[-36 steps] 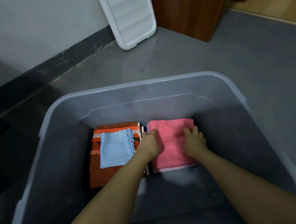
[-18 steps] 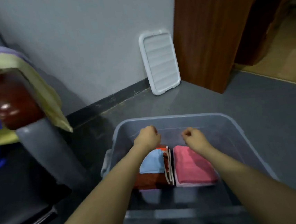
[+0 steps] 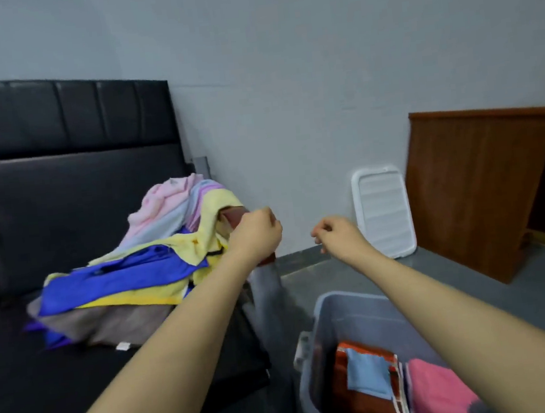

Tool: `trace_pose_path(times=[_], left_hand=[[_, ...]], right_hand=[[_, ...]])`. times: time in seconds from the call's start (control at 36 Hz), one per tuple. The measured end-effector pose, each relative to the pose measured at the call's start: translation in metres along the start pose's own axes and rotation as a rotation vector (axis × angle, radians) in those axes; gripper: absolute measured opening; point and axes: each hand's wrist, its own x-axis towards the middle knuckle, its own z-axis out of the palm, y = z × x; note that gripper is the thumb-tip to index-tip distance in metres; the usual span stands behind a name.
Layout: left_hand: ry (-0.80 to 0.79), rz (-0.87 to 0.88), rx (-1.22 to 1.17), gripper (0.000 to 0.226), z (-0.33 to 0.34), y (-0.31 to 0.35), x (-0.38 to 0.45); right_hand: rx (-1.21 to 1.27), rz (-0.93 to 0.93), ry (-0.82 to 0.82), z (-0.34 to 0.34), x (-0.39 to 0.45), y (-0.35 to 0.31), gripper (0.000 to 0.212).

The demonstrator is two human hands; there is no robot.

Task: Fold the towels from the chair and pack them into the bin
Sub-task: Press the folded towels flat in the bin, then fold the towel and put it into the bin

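Towel pile [image 3: 131,273] on chair [image 3: 62,180], bin [image 3: 319,398] to its right

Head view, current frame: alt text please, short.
Both bare hands, left hand and right hand, hang loosely curled and empty, reaching toward a heap of unfolded towels on a black chair. Lower right, a grey bin holds folded orange, blue and pink towels.

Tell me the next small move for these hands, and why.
Probably reach the left hand to the towel pile on the chair and take the top one. Both hands, the right hand too, hold nothing, and the bin already has folded towels.
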Motion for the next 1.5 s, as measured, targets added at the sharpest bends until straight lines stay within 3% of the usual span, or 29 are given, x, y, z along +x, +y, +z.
trace_pose_path(times=[0.19, 0.28, 0.64, 0.75, 0.86, 0.92, 1.11, 1.22, 1.31, 1.39, 1.5], left_hand=[[0.083, -0.131, 0.051, 0.025, -0.066, -0.066, -0.023], [0.090, -0.206, 0.039, 0.026, -0.083, -0.097, -0.026], [0.058, -0.388, 0.082, 0.020, -0.101, -0.214, 0.011], [0.011, -0.389, 0.123, 0.022, -0.084, -0.244, 0.025], [-0.076, -0.390, 0.168, 0.020, -0.067, -0.268, 0.032], [-0.071, -0.373, 0.175, 0.027, -0.058, -0.276, 0.034], [-0.066, -0.261, 0.237, 0.051, -0.043, -0.292, 0.043], [-0.124, -0.216, 0.385, 0.047, -0.039, -0.295, 0.050], [-0.098, -0.245, 0.394, 0.045, -0.036, -0.293, 0.053], [-0.037, -0.249, 0.429, 0.046, -0.036, -0.292, 0.057], [0.025, -0.200, 0.373, 0.050, -0.041, -0.284, 0.061]], right_hand=[[0.036, -0.141, -0.063, 0.060, 0.008, -0.074, 0.026], [0.012, -0.210, -0.065, 0.089, 0.014, -0.094, 0.016], [-0.077, -0.318, -0.226, 0.207, 0.075, -0.125, 0.018], [-0.258, -0.351, -0.364, 0.242, 0.095, -0.112, 0.027], [-0.525, -0.430, -0.511, 0.269, 0.103, -0.097, 0.054], [-0.566, -0.425, -0.453, 0.282, 0.105, -0.091, 0.064], [-0.560, -0.378, -0.155, 0.303, 0.106, -0.089, 0.070], [-0.747, -0.361, -0.156, 0.303, 0.114, -0.091, 0.026], [-0.819, -0.417, -0.144, 0.297, 0.117, -0.091, 0.020], [-0.739, -0.399, -0.070, 0.294, 0.118, -0.097, 0.022], [-0.456, -0.397, 0.043, 0.285, 0.116, -0.113, 0.027]])
